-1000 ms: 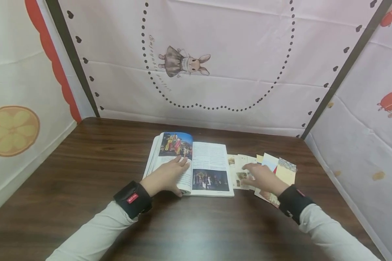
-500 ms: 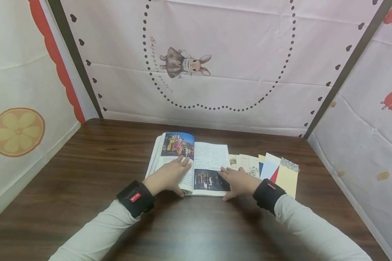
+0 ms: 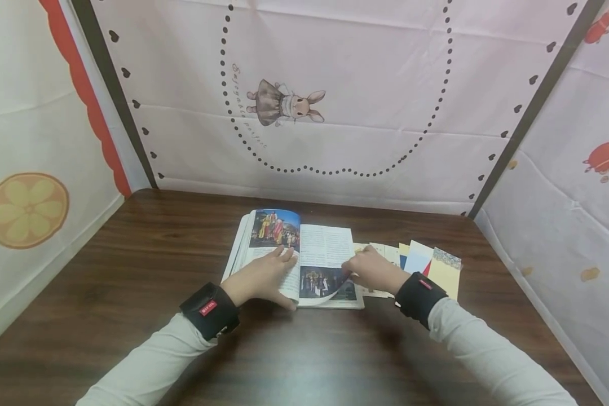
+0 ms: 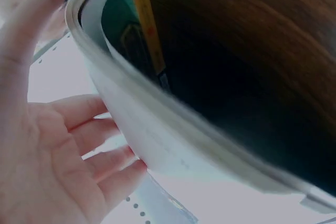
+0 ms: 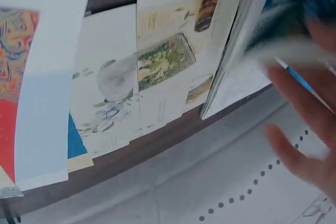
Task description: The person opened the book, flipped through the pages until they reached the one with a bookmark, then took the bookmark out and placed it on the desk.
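- The head view is bright and even, with soft light from above; the table (image 3: 132, 293) shows a dull shine and faint shadows under the arms.
- Straight lines bend near the edges of the head view.
- The left wrist view is pale and hazy; the book (image 4: 173, 135) edge is blurred.
- The right wrist view is washed out, and the right hand (image 5: 307, 129) is smeared by motion.

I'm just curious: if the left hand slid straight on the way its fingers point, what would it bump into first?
Probably nothing solid: the left hand lies on the open book, fingers pointing toward its centre fold.
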The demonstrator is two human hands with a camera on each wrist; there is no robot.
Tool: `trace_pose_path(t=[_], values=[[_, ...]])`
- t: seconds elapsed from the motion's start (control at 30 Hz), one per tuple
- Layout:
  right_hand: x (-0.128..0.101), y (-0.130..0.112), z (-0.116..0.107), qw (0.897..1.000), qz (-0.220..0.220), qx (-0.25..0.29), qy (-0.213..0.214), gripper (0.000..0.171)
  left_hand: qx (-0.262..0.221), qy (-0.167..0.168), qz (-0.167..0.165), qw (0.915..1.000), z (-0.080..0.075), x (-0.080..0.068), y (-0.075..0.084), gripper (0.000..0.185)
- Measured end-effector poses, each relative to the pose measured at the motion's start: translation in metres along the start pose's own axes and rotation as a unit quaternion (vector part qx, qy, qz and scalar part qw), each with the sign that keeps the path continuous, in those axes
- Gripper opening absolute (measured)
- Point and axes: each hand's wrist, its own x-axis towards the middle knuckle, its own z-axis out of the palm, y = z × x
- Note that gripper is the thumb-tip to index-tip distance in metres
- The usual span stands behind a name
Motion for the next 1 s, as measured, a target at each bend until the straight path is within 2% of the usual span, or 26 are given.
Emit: trace_pose_path(t=[0.03,0.1,0.2,0.27,0.37,0.43,0.5,0.53,0.6,0.67,0.73,0.8,0.83,0.9,0.93,1.0], values=[[0.002,-0.002,-0.002,0.999,-0.009,-0.018,0.041,0.013,-0.003,0.003,-0.005,1.0000,0.000,-0.001,0.001,0.103],[0.006,-0.008,-0.005,0.991,-0.029,-0.047,0.126,0.014,0.000,0.011,-0.015,0.9998,0.001,-0.001,0.003,0.099],[0.013,-0.017,-0.012,0.969,-0.051,-0.065,0.232,0.018,0.005,0.017,-0.030,0.9994,0.001,0.000,0.007,0.097],[0.018,-0.023,-0.017,0.954,-0.071,-0.078,0.282,0.021,0.010,0.018,-0.042,0.9989,0.001,0.001,0.011,0.098],[0.026,-0.032,-0.023,0.934,-0.099,-0.101,0.327,0.021,0.017,0.024,-0.058,0.9979,-0.001,0.005,0.016,0.097],[0.029,-0.037,-0.025,0.926,-0.105,-0.116,0.344,0.021,0.029,0.029,-0.063,0.9972,-0.001,0.007,0.019,0.090],[0.032,-0.040,-0.025,0.925,-0.093,-0.116,0.349,0.021,0.046,0.036,-0.061,0.9965,0.000,0.009,0.020,0.082],[0.032,-0.040,-0.025,0.928,-0.081,-0.109,0.348,0.022,0.048,0.044,-0.058,0.9962,0.000,0.009,0.021,0.076],[0.031,-0.038,-0.023,0.941,-0.042,-0.082,0.325,0.030,0.051,0.054,-0.055,0.9957,0.001,0.010,0.022,0.065],[0.028,-0.032,-0.020,0.961,0.010,-0.034,0.274,0.044,0.048,0.063,-0.056,0.9953,0.002,0.010,0.022,0.054],[0.023,-0.025,-0.014,0.981,0.056,0.014,0.186,0.060,0.028,0.078,-0.062,0.9946,0.002,0.010,0.021,0.049],[0.017,-0.018,-0.007,0.992,0.090,0.055,0.071,0.077,0.017,0.081,-0.071,0.9940,0.003,0.009,0.020,0.050],[0.013,-0.016,-0.002,0.992,0.099,0.072,0.012,0.084,0.006,0.086,-0.076,0.9933,0.004,0.009,0.019,0.051],[0.008,-0.012,0.007,0.986,0.107,0.092,-0.089,0.095,-0.025,0.102,-0.085,0.9908,0.005,0.008,0.017,0.052],[0.006,-0.011,0.012,0.981,0.111,0.100,-0.124,0.100,-0.042,0.107,-0.088,0.9894,0.004,0.007,0.016,0.053],[0.004,-0.011,0.020,0.976,0.114,0.104,-0.155,0.104,-0.100,0.121,-0.096,0.9829,0.003,0.005,0.012,0.050]])
